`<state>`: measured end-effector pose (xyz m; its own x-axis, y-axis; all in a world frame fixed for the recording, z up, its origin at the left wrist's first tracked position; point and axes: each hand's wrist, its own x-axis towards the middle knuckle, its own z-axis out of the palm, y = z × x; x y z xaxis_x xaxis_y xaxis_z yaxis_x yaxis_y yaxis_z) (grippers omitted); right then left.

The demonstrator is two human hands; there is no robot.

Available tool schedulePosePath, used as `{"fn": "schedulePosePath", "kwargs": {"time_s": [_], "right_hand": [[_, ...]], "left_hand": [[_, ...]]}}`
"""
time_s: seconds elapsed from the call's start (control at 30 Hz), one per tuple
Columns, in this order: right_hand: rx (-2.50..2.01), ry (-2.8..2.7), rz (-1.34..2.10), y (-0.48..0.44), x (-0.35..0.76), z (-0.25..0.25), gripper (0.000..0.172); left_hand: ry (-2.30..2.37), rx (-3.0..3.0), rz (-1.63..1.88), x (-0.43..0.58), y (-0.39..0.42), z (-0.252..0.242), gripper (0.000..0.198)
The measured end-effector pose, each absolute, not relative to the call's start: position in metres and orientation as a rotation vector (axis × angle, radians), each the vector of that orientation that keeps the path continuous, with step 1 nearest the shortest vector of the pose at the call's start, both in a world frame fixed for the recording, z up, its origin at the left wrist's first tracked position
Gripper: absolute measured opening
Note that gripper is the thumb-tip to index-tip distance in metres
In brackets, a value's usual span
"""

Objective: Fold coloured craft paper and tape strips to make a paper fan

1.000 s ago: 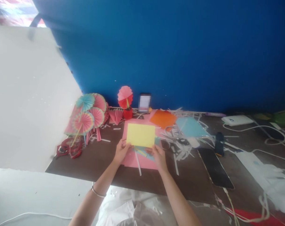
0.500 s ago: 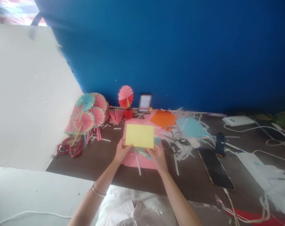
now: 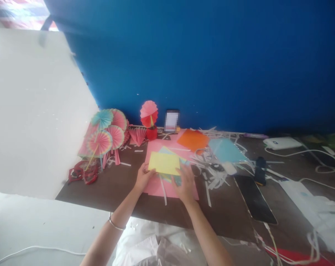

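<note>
A yellow paper sheet (image 3: 164, 163) lies tilted low over a pink sheet (image 3: 159, 147) on the dark table (image 3: 106, 186). My left hand (image 3: 142, 178) pinches the yellow sheet's near left corner. My right hand (image 3: 184, 180) rests with fingers spread on its near right edge and on light blue paper (image 3: 176, 178) beneath. A white paper strip (image 3: 163, 190) lies between my hands on the pink sheet.
Paper fans (image 3: 106, 133) stand at the left rear, a red cup with a fan (image 3: 149, 127) behind. Orange sheet (image 3: 193, 140), blue sheet (image 3: 225, 150), white paper scraps (image 3: 211, 173), a phone (image 3: 254, 199), cables (image 3: 308, 155) and red scissors (image 3: 83, 173) lie around.
The yellow sheet has come down from an upright hold to lie nearly flat on the pink sheet. My right hand has flattened onto the paper.
</note>
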<state>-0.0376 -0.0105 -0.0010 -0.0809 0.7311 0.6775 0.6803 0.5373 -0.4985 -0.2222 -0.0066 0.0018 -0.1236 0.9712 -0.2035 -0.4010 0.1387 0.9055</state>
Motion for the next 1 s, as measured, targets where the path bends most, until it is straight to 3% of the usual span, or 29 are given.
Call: {"fn": "schedulePosePath", "kwargs": {"time_s": [0.1,0.33,0.43,0.57,0.7,1.0], "right_hand": [[-1.067,-2.154,-0.18,-0.014,-0.044,0.004,0.028],[-1.06,-2.229,-0.2,-0.014,-0.046,0.009,0.029],[-1.068,-2.282,-0.178,-0.013,-0.04,0.014,0.024],[-1.038,-2.341,-0.118,-0.012,-0.036,0.018,0.023],[-0.994,-2.31,-0.08,-0.011,-0.036,0.018,0.025],[-0.866,-2.475,-0.303,-0.005,-0.034,0.03,0.026]], "left_hand": [[1.098,0.785,1.352,-0.222,-0.007,-0.001,0.052],[1.25,1.058,1.411,-0.224,-0.015,-0.002,0.069],[1.486,1.543,1.478,-0.228,-0.02,0.006,0.061],[1.385,2.223,1.105,-0.226,-0.021,0.019,0.036],[1.319,2.335,0.895,-0.219,-0.019,0.024,0.034],[1.285,2.437,0.79,-0.217,-0.017,0.025,0.037]]}}
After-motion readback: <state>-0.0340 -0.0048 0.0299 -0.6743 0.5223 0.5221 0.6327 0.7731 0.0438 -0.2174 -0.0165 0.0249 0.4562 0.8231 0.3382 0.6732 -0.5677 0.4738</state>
